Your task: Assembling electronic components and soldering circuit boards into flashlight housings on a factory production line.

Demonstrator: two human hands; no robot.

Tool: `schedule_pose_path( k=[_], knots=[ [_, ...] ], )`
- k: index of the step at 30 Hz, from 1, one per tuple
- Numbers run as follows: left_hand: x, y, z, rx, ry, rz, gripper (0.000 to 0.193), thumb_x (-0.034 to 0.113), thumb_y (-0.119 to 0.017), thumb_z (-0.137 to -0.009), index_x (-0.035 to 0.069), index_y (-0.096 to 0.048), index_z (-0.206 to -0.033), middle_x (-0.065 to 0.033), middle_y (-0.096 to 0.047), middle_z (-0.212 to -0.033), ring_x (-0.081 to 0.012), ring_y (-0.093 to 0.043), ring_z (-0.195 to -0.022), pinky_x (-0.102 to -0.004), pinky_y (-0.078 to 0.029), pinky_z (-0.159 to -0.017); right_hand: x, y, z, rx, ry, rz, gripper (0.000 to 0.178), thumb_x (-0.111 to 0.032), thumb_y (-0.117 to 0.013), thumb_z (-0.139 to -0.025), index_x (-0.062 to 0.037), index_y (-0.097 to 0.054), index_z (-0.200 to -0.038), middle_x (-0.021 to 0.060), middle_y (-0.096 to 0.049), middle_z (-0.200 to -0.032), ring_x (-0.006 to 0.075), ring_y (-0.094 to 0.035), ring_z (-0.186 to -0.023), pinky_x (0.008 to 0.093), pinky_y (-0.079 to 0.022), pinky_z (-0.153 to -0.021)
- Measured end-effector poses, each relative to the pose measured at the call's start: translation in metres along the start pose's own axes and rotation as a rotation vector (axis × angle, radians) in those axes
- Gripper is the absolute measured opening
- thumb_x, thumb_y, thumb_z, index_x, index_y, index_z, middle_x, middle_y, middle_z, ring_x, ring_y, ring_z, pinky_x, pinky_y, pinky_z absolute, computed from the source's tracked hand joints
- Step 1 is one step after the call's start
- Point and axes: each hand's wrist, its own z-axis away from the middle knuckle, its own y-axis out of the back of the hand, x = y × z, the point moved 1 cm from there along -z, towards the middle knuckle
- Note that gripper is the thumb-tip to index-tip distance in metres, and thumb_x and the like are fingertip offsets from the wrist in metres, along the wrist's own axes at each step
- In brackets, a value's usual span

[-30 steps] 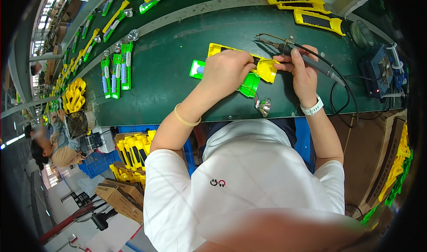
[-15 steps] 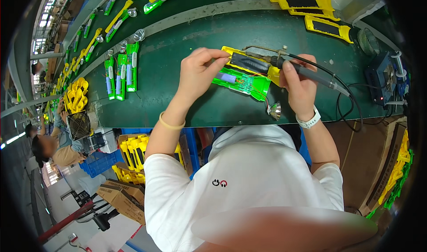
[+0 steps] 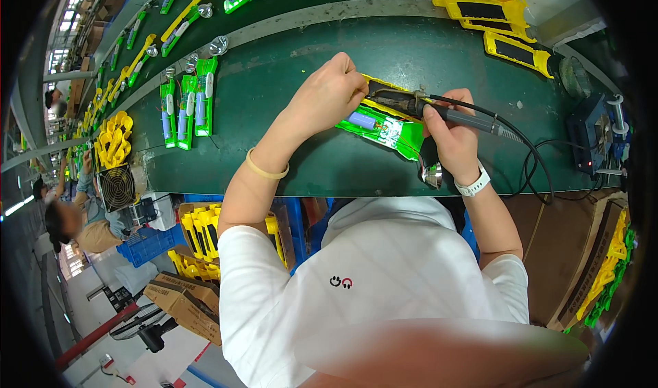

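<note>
A green open flashlight shell [image 3: 384, 129] with a blue cell inside lies on the green bench [image 3: 274, 100], with a yellow part under its far side. My left hand [image 3: 330, 93] pinches something thin at the shell's upper edge. My right hand [image 3: 449, 136] grips a black soldering iron [image 3: 439, 110] like a pen, its tip pointing left over the shell next to my left fingers. The iron's black cable [image 3: 531, 158] runs right. A silver reflector cup [image 3: 432, 175] sits by my right wrist.
Three green shells [image 3: 185, 104] with blue cells stand in a row at the left. Yellow and black housings [image 3: 493, 18] lie at the far right. A soldering station [image 3: 596, 141] is at the right edge. Yellow parts fill bins [image 3: 205, 230] under the bench. Another person [image 3: 75, 217] sits at left.
The green shell went from held up in my hands to lying flat on the bench. My left hand shifted to its upper edge and the iron's tip came down over it.
</note>
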Motion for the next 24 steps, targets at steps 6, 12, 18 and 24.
schedule_pose_path(
  k=[6,12,18,24],
  knots=[
    [0.001,0.001,-0.001,-0.006,0.013,-0.014,0.006,0.009,-0.064,-0.075,0.004,-0.063,-0.079,-0.0097,-0.050,-0.081,-0.0256,-0.053,-0.075,-0.0344,-0.046,-0.065,-0.006,-0.004,-0.004,0.020,-0.018,-0.064,0.024,-0.007,-0.063,-0.083,-0.0019,-0.042,-0.094,0.0028,-0.051,-0.075,0.0066,-0.051,-0.058,0.0200,-0.042,-0.049],
    [0.005,0.002,-0.003,-0.019,0.049,-0.030,0.007,0.008,-0.064,-0.075,0.002,-0.065,-0.077,-0.0112,-0.051,-0.079,-0.0256,-0.054,-0.077,-0.0335,-0.048,-0.068,-0.025,0.044,-0.002,0.200,0.065,-0.141,0.021,-0.011,-0.054,-0.089,-0.0054,-0.038,-0.102,0.0071,-0.054,-0.068,0.0112,-0.055,-0.054,0.0200,-0.040,-0.045],
    [0.013,0.005,-0.005,-0.042,0.019,-0.050,0.009,0.011,-0.063,-0.076,0.001,-0.064,-0.078,-0.0127,-0.052,-0.080,-0.0267,-0.055,-0.078,-0.0350,-0.048,-0.069,-0.019,0.124,-0.073,0.199,0.390,0.119,0.022,-0.013,-0.055,-0.090,-0.0016,-0.048,-0.107,0.0098,-0.057,-0.100,0.0172,-0.062,-0.087,0.0270,-0.048,-0.080],
    [0.015,0.004,-0.005,-0.089,0.115,-0.030,0.008,0.009,-0.063,-0.075,0.004,-0.065,-0.081,-0.0114,-0.052,-0.085,-0.0260,-0.054,-0.078,-0.0333,-0.047,-0.068,-0.031,0.091,-0.074,0.139,0.314,-0.374,0.021,-0.019,-0.047,-0.094,-0.0070,-0.039,-0.109,0.0156,-0.058,-0.100,0.0286,-0.062,-0.094,0.0401,-0.051,-0.084]
  ],
)
